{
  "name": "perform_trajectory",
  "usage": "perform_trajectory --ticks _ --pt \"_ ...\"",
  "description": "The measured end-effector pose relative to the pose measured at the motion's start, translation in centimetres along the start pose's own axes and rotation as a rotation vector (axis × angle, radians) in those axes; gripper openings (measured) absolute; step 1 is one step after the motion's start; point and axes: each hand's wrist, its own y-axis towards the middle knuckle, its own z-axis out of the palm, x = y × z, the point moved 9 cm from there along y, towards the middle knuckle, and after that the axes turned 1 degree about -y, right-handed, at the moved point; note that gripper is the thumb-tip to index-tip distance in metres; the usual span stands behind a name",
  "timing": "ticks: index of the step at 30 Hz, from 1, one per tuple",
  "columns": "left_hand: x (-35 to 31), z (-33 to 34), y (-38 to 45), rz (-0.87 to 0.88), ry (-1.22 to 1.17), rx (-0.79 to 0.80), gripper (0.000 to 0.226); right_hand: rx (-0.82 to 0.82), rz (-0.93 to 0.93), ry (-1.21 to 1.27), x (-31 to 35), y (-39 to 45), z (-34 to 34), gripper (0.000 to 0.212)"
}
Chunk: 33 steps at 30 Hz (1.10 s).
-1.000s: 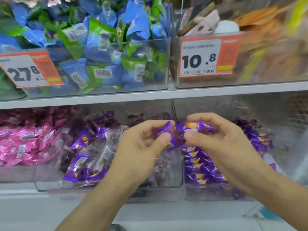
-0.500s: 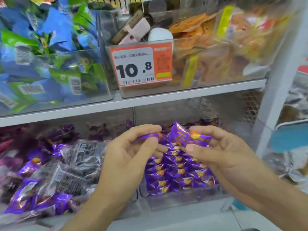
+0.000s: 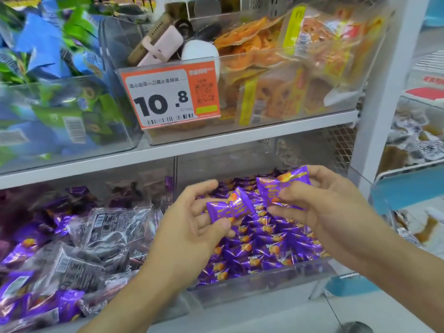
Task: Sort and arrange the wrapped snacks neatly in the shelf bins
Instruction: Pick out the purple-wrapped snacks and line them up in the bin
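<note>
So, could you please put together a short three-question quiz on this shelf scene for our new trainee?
1. True or false: each hand holds a purple wrapped snack.
2. Which bin lies directly below the hands: A) the one of neat purple snacks, B) the one of blue and green packs, C) the one of orange packs?
3. What price does the orange tag show?

Key:
1. True: the left hand holds one purple snack, the right hand another.
2. A, the clear bin.
3. 10.8, on the price tag.
</note>
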Motion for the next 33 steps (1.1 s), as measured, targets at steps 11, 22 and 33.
perform_trajectory --ticks 11,22,33 --pt "1.9 -0.2 0.4 -0.166 -0.221 -0.029 0.031 0.299 0.008 -0.316 -1.7 -0.2 2.8 0.019" --pt "1.6 -0.2 0.1 -0.14 -0.051 0.001 0.018 0.218 -0.177 -0.304 -0.1 0.6 2.1 0.032" --pt "1.9 1.9 -0.9 -0.275 -0.193 0.139 0.033 0.385 -0.307 -0.559 -0.3 -1.5 4.2 0.014"
